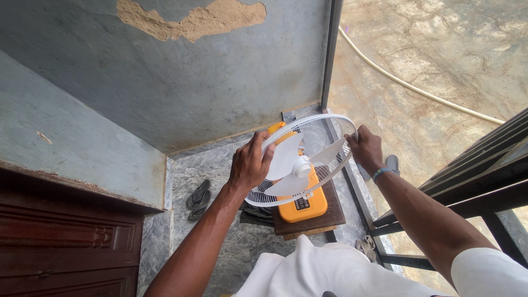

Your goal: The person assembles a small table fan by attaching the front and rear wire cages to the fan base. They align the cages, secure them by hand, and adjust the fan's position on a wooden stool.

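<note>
Against grey wall, both hands (pixel 308 157) tilt fan (pixel 301 159) upward (blades skyward).

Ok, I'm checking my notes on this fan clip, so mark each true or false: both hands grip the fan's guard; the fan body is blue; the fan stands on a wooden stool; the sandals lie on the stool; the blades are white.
1. Both the left hand and the right hand grip the wire guard: true.
2. The fan body is blue: false, it is orange-yellow.
3. The fan stands on a wooden stool: true.
4. The sandals lie on the stool: false, they lie on the floor to its left.
5. The blades are white: true.
</note>
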